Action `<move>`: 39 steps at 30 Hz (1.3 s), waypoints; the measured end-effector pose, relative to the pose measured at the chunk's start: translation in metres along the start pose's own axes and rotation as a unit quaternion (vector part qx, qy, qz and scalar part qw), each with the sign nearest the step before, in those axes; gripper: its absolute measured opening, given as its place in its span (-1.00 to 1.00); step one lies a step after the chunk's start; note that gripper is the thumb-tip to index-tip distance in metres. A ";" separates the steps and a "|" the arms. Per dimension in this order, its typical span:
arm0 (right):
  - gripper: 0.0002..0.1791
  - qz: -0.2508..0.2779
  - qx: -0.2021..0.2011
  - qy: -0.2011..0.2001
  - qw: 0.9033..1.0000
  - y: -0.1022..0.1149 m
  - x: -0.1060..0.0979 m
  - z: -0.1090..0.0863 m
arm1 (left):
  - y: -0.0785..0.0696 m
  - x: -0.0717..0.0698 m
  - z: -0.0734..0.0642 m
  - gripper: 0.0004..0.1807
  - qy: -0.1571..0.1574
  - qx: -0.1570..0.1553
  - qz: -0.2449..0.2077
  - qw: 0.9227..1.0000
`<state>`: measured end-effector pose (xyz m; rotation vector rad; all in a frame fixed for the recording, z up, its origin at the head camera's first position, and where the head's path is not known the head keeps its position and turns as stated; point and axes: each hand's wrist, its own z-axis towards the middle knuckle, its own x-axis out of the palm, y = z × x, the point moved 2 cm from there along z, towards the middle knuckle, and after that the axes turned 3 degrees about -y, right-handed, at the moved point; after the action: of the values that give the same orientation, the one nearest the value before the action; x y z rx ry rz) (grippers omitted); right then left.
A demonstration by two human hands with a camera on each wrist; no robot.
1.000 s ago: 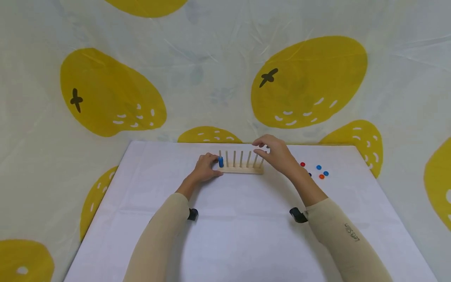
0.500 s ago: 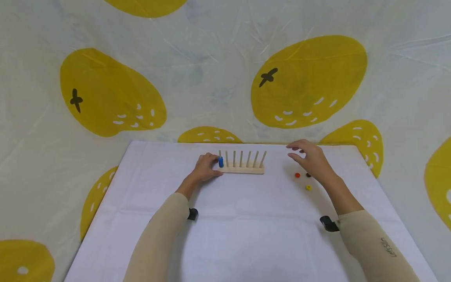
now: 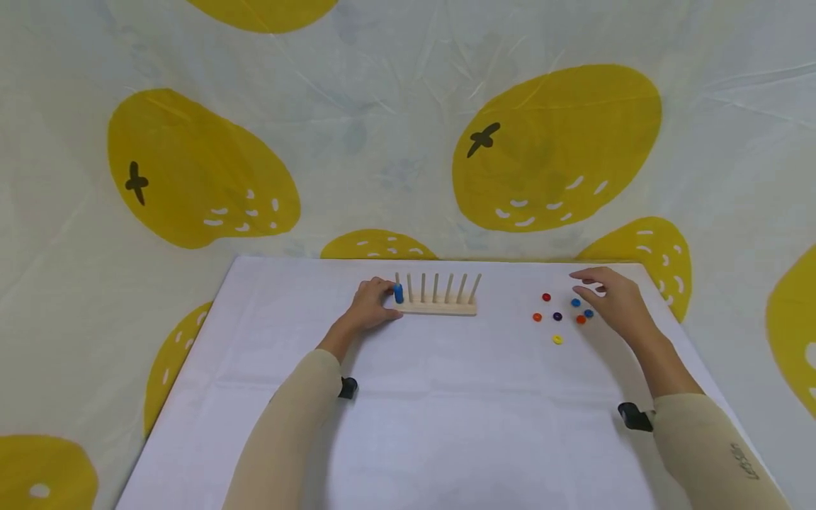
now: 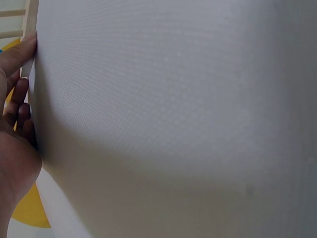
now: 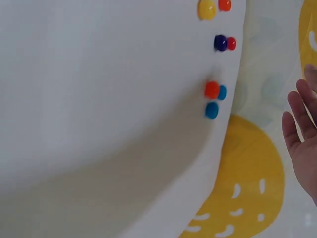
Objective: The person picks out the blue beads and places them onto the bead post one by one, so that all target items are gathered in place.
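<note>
A wooden peg rack (image 3: 436,309) with several upright pegs stands near the table's far edge. Blue beads (image 3: 398,293) are stacked on its leftmost peg; the other pegs are bare. My left hand (image 3: 366,304) holds the rack's left end between thumb and fingers. In the left wrist view the thumb lies along the rack's base (image 4: 30,20). Over on the right, my right hand (image 3: 615,301) hovers with nothing in it, thumb and fingers apart. Just left of it lie two blue beads (image 3: 576,302) and an orange bead (image 3: 581,319).
More loose beads lie farther left of that hand: a red bead (image 3: 546,297), another orange bead (image 3: 537,317), a dark purple bead (image 3: 557,316) and a yellow bead (image 3: 557,340). The white tabletop (image 3: 433,439) ends at a patterned cloth (image 3: 382,142) behind.
My right hand has moved right, away from above the rack's right end, to beside the loose beads, uncovering them. My left hand stays at the rack.
</note>
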<state>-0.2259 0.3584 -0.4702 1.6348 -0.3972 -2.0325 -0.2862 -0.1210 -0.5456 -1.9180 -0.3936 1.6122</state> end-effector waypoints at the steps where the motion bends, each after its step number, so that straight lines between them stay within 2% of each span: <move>1: -0.63 -0.003 0.007 0.002 1.000 -0.004 0.000 -0.002 | 0.000 0.000 0.000 -0.23 0.000 0.001 0.001 1.000; 7: -0.59 -0.006 0.070 0.035 0.997 -0.026 0.003 -0.013 | 0.001 -0.001 -0.001 -0.24 0.003 0.008 -0.007 1.000; 13: -0.55 0.002 0.104 0.072 0.992 -0.040 0.007 -0.021 | 0.001 -0.001 0.000 -0.24 0.000 0.004 -0.002 1.000; 21: -0.46 0.012 0.171 0.145 0.974 -0.057 0.019 -0.025 | 0.000 -0.002 -0.001 -0.24 0.005 0.004 -0.005 1.000; 30: -0.54 0.002 0.159 0.159 0.974 -0.062 0.023 -0.024 | -0.001 -0.004 -0.002 -0.23 0.005 0.004 -0.011 1.000; 39: -0.60 -0.003 0.156 0.148 0.977 -0.064 0.026 -0.027 | -0.002 -0.003 -0.002 -0.23 0.003 -0.001 -0.008 1.000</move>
<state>-0.2167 0.3996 -0.5309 2.0911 -0.6250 -1.7581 -0.2845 -0.1215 -0.5422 -1.9158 -0.4068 1.5966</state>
